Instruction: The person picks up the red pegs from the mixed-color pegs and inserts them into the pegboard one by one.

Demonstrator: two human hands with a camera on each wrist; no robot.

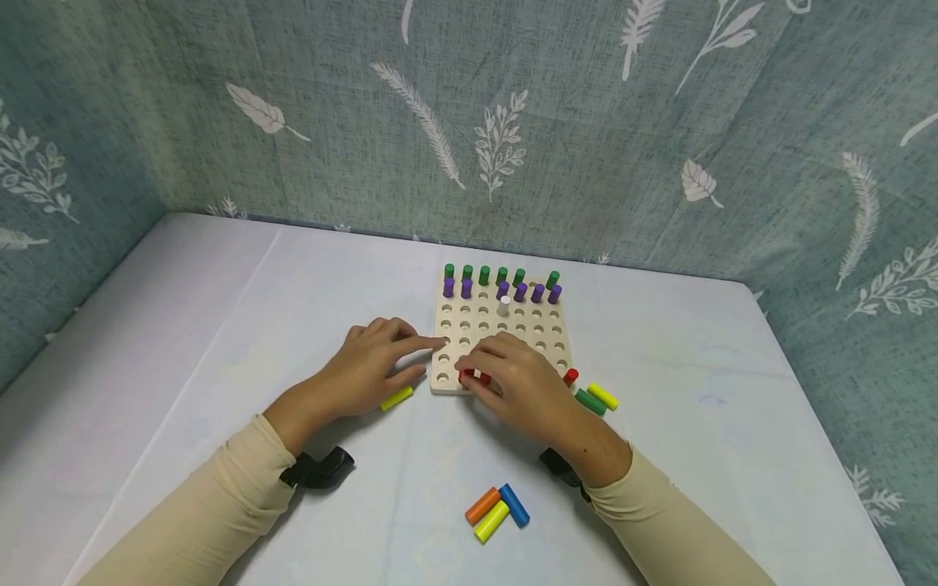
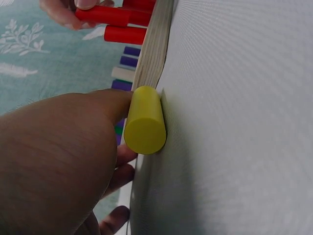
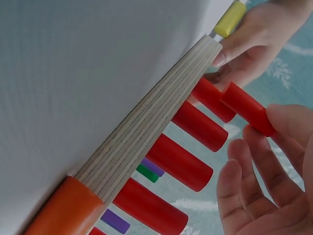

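The thumb and fingers of my right hand (image 1: 523,382) pinch a red peg (image 3: 247,107) over the near edge of a wooden pegboard (image 1: 455,333). Several red pegs (image 3: 200,126) stand along that near edge, partly hidden by the hand in the head view. My left hand (image 1: 370,366) lies at the board's left side, index finger extended to its edge and holding nothing. Beside its thumb a yellow peg (image 2: 145,122) lies on the table. Green pegs (image 1: 484,275) fill most of the far row, purple pegs (image 1: 521,292) the row before it, and one white peg (image 1: 504,306) stands nearer.
Right of the board lie a green peg (image 1: 590,402) and a yellow peg (image 1: 603,395). Closer to me, an orange peg (image 1: 482,506), a blue peg (image 1: 515,505) and another yellow peg (image 1: 492,522) lie together. Another orange peg (image 3: 63,208) shows by the board's near edge.
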